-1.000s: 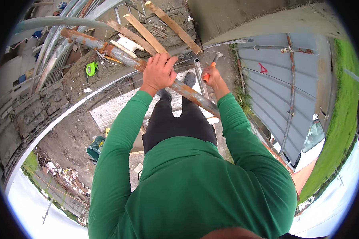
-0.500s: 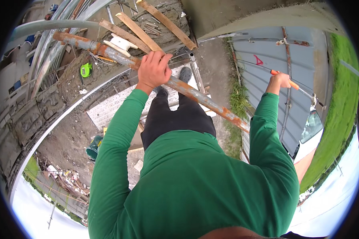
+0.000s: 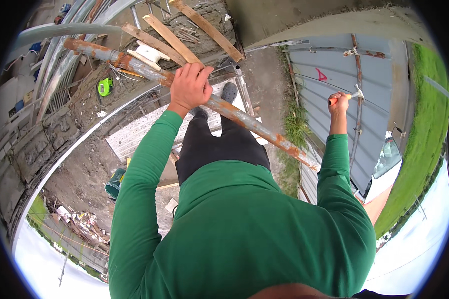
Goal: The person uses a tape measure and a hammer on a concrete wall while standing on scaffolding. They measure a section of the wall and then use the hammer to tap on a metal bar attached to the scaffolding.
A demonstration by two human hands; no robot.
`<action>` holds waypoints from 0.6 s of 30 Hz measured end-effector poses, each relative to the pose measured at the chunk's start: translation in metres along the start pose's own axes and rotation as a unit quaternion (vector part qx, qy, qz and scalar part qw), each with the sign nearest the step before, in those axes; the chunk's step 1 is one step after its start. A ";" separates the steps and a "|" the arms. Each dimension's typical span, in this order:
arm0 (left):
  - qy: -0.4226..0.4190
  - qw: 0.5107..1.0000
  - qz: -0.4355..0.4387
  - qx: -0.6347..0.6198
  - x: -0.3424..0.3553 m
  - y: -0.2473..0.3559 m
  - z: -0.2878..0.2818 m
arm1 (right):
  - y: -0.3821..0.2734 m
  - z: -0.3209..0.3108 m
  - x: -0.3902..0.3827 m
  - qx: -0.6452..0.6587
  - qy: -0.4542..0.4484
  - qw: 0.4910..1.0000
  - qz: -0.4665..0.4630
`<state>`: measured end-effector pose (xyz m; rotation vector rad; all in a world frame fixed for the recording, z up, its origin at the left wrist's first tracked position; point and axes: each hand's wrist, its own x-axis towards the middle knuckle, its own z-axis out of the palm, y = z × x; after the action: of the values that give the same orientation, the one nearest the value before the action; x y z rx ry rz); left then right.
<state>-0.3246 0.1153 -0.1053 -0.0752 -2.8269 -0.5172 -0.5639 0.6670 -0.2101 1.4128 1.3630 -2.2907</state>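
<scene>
A long rusty metal pipe (image 3: 244, 118) runs slantwise across in front of my body, from the upper left down to the right. My left hand (image 3: 190, 87) is wrapped over the pipe near its middle, fingers on top. Out to the right, my right hand (image 3: 339, 103) grips a hammer (image 3: 357, 93) by its handle, orange at the butt end, with the metal head pointing right. The hammer is raised apart from the pipe. Beneath the pipe, my shoes stand on or beside a pale perforated metal plank (image 3: 134, 135).
Wooden boards (image 3: 170, 36) and a white spool-like piece (image 3: 149, 52) lie ahead, near a bright green tape measure (image 3: 105, 87). Metal pipes cluster at upper left. A dark green bucket (image 3: 114, 184) sits at left. Grey sheet fencing (image 3: 309, 89) and a white vehicle (image 3: 384, 172) are at right.
My right hand has swung the hammer inward and ahead, its head now turned up to the right. My left hand and the pipe have barely shifted.
</scene>
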 end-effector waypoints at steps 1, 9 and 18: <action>0.000 1.000 0.000 0.000 0.001 0.000 0.000 | -0.037 -0.002 0.003 -0.012 0.041 0.993 -0.108; -0.003 1.000 -0.008 0.016 0.000 0.000 0.000 | 0.162 0.134 -0.057 -0.118 0.310 0.920 -0.209; 0.002 1.000 -0.011 -0.006 -0.001 0.001 0.000 | 0.190 0.064 -0.047 -0.076 -0.140 0.851 0.501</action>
<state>-0.3233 0.1164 -0.1050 -0.0466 -2.8240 -0.5391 -0.4811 0.4931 -0.2828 1.2236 0.4727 -1.5379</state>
